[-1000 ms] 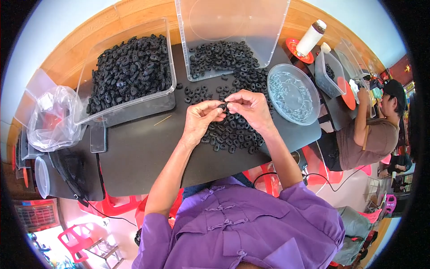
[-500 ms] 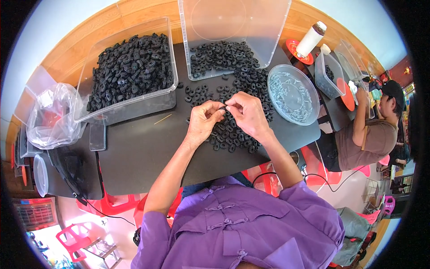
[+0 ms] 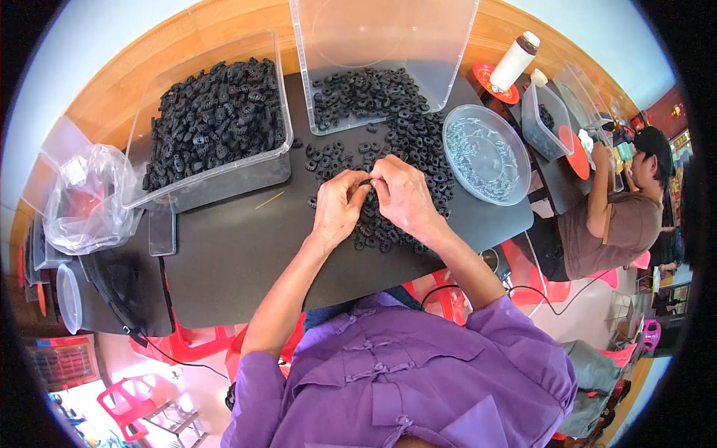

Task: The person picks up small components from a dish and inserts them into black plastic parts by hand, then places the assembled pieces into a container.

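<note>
Over a loose pile of small black ribbed plastic parts (image 3: 420,138), both my hands meet at the fingertips. My left hand (image 3: 337,209) is closed, pinching a small black part (image 3: 366,182) between thumb and forefinger. From the other side, my right hand (image 3: 404,196) grips the same piece, its fingers closed. Most of the part is hidden by the fingers. To the right of the pile lies a round clear tray (image 3: 455,175) with many tiny transparent pieces (image 3: 497,168) scattered in it.
A clear bin (image 3: 216,176) heaped with black parts stands left. Behind my hands, another clear bin (image 3: 373,37) lies on its side, parts spilling out. A phone (image 3: 162,233), plastic bag (image 3: 89,198) and thin stick (image 3: 269,200) lie left. At far right a person (image 3: 620,224) works beside a tub (image 3: 551,138).
My fingers have shifted slightly around the small black part, the right hand turning a little inward. The whole view has moved slightly.
</note>
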Available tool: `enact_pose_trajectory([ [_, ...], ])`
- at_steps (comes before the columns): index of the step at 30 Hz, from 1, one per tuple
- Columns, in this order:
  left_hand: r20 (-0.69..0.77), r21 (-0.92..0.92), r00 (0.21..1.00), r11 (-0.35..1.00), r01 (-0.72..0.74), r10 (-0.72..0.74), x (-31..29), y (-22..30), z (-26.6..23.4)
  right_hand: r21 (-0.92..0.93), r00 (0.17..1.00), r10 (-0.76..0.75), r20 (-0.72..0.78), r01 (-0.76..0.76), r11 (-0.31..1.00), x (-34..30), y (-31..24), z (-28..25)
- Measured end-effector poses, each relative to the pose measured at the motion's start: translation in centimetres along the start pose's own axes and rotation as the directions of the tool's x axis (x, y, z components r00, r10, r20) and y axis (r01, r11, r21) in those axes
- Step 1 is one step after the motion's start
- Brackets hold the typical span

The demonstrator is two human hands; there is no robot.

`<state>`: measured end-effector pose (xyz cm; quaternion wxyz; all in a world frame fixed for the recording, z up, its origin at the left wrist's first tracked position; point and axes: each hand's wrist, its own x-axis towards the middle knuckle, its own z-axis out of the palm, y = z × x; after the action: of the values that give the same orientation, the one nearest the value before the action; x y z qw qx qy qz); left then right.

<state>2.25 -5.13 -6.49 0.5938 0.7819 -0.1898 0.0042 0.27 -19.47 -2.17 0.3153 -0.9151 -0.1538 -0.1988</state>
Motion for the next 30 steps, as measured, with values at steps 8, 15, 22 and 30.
enact_pose_trajectory([
  [8, 0.05, 0.066, 0.997, 0.996, 0.06, -0.063, -0.1, 1.5, -0.5, -0.127, 0.994, -0.096, -0.054, 0.089, 0.988, -1.6, -0.6, 0.6],
  [15, 0.035, -0.32, 0.995, 0.942, 0.098, -0.092, 0.1, -0.1, -0.1, 0.007, 0.995, -0.091, -0.038, 0.091, 0.996, -2.0, -0.6, 0.2],
  [22, 0.088, -0.28, 0.986, 0.947, 0.159, -0.139, 0.0, -0.4, -0.1, -0.218, 0.993, -0.117, -0.01, 0.112, 0.969, -2.3, -0.7, 0.6],
  [30, 0.088, -0.336, 0.974, 0.914, 0.228, -0.21, 0.0, 0.4, -0.2, -0.309, 0.981, -0.192, 0.021, 0.189, 0.932, -2.2, -0.6, 0.4],
])
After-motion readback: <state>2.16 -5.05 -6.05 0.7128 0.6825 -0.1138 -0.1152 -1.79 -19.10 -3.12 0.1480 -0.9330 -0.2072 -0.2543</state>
